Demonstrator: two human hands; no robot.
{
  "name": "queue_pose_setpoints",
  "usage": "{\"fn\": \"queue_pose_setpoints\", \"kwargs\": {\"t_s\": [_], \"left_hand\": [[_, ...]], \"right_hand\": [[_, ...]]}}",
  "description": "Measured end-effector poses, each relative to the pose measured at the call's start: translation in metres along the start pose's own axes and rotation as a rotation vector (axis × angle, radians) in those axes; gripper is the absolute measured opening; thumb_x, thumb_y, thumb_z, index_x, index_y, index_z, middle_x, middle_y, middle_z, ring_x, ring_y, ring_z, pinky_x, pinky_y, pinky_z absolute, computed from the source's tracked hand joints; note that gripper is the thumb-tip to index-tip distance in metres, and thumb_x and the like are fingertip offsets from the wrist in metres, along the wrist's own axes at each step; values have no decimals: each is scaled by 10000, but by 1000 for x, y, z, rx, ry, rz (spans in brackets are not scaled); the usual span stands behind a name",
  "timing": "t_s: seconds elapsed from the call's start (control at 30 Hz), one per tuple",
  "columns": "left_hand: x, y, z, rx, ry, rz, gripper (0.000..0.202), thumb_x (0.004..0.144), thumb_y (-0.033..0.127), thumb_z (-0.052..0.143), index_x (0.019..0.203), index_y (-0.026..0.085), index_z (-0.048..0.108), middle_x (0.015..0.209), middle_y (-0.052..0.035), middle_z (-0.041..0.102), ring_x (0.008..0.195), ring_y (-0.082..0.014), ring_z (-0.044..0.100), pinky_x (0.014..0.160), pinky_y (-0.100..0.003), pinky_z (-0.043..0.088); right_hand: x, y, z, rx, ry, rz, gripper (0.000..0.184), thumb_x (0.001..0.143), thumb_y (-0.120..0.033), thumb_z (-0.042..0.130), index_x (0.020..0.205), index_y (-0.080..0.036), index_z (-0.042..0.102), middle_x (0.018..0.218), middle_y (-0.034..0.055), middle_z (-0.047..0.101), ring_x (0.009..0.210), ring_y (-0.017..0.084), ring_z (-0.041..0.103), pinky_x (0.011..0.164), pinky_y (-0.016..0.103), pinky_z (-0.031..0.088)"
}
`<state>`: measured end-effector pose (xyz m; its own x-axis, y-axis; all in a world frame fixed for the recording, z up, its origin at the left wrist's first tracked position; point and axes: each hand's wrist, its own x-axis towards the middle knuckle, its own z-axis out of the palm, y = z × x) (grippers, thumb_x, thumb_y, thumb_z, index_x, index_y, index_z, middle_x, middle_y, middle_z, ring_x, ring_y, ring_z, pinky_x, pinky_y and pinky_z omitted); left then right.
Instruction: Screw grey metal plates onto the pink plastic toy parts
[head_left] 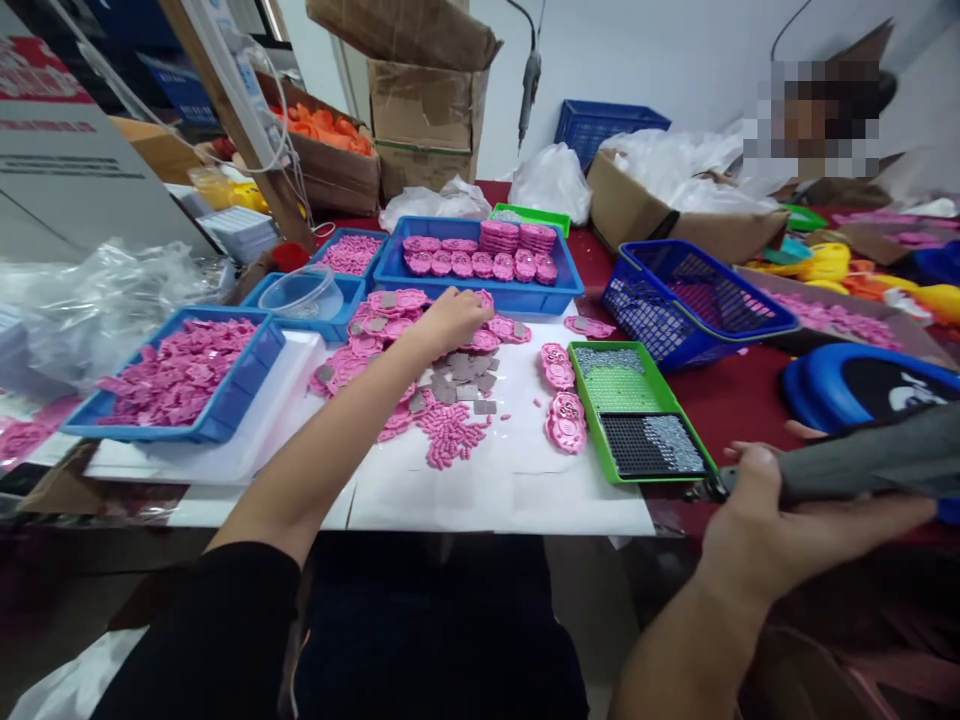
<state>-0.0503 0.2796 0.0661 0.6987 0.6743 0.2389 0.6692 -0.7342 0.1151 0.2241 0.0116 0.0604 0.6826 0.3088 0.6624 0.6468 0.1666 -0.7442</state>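
Note:
My left hand [456, 318] reaches over a heap of pink scalloped plastic pieces [367, 335], its fingers bent down and closed at the edge of a pink plastic piece [486, 299]; the fingertips are partly hidden. Below it lie grey square plates [465, 372] and a pile of small pink pegs [451, 432]. My right hand [757, 525] grips a grey electric screwdriver [862, 460], its bit pointing left towards a green tray [651, 400] of small silvery screws [673, 443]. Beside that tray lie two assembled pink pieces, one nearer [565, 422] and one farther [556, 366].
A blue tray [480, 297] with rows of pink pieces stands behind the heap. Another blue tray [217, 430] of pink parts sits left. A blue basket [697, 300] and cardboard boxes [424, 110] stand farther back. A second screwdriver [529, 85] hangs above; another person is at back right.

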Motion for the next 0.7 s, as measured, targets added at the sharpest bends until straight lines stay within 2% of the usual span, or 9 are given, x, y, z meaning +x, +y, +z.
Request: {"fn": "queue_pose_setpoints", "kwargs": {"t_s": [0.1,0.17,0.23,0.3,0.37,0.43,0.53,0.7], "left_hand": [[9,3,1,6,14,-51,250,832,-34,583,957,136,717,1045,-166,729,1123,-313,618,1043,-492,370],[6,20,6,-1,21,-54,249,842,-27,575,980,124,718,1079,-187,726,1140,-331,625,1052,-529,375],[-3,50,15,-29,7,-6,249,890,32,579,1072,136,713,1124,-167,726,1141,-312,632,1037,-500,412],[-17,86,29,-87,-34,74,265,947,218,651,1208,184,681,1179,-113,725,1119,-274,648,985,-426,475],[-31,120,42,-145,-77,136,497,871,435,785,1289,208,642,1232,-97,712,1112,-277,653,935,-394,520],[-40,144,52,-207,-113,138,715,769,477,874,1355,180,592,1290,-141,676,1169,-327,632,945,-434,534],[-44,158,59,-266,-157,97,805,739,439,898,1400,149,541,1329,-179,638,1217,-363,606,984,-480,527],[-39,160,61,-308,-143,70,769,777,477,859,1391,145,538,1310,-174,636,1218,-359,607,1004,-492,523]], "right_hand": [[0,-10,4,62,73,16,573,650,-210,697,1125,-296,389,1140,71,647,1067,303,706,930,685,610],[1,-11,4,53,64,36,557,638,-213,716,1086,-307,398,1137,70,658,1038,300,710,912,677,617],[1,-9,2,49,65,55,534,645,-223,726,1054,-315,396,1129,61,666,977,286,715,913,682,615],[2,-7,0,65,77,66,528,641,-215,728,1040,-313,396,1162,65,664,942,272,715,908,682,617],[2,-5,-2,101,86,72,537,629,-190,721,1049,-305,407,1194,77,662,900,259,713,885,679,624],[3,-4,-4,125,90,66,561,619,-171,718,1081,-299,427,1164,78,673,854,252,706,859,678,630],[4,-3,-7,130,84,54,613,615,-160,726,1147,-296,454,1100,63,682,824,255,699,840,693,629],[3,-4,-9,130,86,23,603,655,-183,729,1184,-322,475,1093,38,677,792,262,701,840,743,619]]}}
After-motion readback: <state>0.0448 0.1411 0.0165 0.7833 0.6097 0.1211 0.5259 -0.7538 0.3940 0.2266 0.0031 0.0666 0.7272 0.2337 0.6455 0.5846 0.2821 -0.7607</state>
